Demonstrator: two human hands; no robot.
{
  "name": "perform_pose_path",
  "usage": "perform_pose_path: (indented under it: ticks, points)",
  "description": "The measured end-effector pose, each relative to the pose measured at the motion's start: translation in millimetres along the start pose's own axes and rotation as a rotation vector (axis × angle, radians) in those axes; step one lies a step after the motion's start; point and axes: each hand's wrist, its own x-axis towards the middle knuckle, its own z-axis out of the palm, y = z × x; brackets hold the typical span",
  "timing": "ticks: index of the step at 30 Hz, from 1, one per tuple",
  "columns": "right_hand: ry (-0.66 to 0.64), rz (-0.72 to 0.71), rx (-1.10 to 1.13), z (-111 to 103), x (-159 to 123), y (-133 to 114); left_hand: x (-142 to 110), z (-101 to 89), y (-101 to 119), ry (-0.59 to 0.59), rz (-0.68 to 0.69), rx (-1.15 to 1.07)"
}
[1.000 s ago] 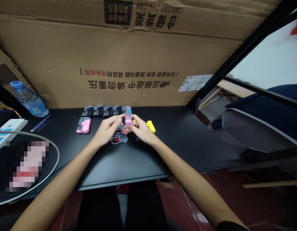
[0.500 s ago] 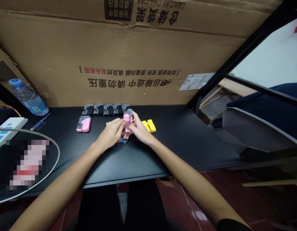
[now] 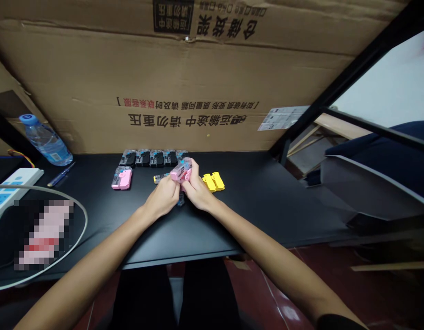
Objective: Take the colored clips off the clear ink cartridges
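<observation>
Above the black table's middle, my left hand (image 3: 162, 196) and my right hand (image 3: 199, 189) are both closed around one small pink-and-clear plastic device (image 3: 179, 173). It is tilted now, its clear part on top and toward the left. My fingers hide much of its lower half. A similar pink device (image 3: 122, 178) lies flat to the left. Just behind my left hand, a clear piece with a yellow end (image 3: 159, 178) shows in part. Another clear-and-dark piece (image 3: 180, 199) lies beneath my hands, mostly covered. Two yellow plastic pieces (image 3: 213, 182) rest beside my right hand.
Several black-and-clear devices (image 3: 156, 158) stand in a row along the cardboard (image 3: 198, 73) at the back. On the left are a water bottle (image 3: 48, 142), a pen (image 3: 61, 174), a white power strip (image 3: 17, 185) and a looping cable (image 3: 85, 215). A black metal post (image 3: 283, 149) rises at right.
The pink device in my hands has turned from upright to tilted left. My left hand has shifted its grip lower on it, uncovering the yellow-ended piece behind.
</observation>
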Motion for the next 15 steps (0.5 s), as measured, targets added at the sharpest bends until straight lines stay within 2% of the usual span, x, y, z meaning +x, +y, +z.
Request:
perform_pose_path:
  ticks: [8, 15]
  points:
    - [0.064, 0.007, 0.037, 8.4, 4.0, 8.2, 5.4, 5.9, -5.9, 0.018, -0.017, 0.060]
    - [0.107, -0.028, 0.059, 12.0, 4.5, 5.5, 8.9, 7.5, -7.6, 0.032, -0.028, 0.061]
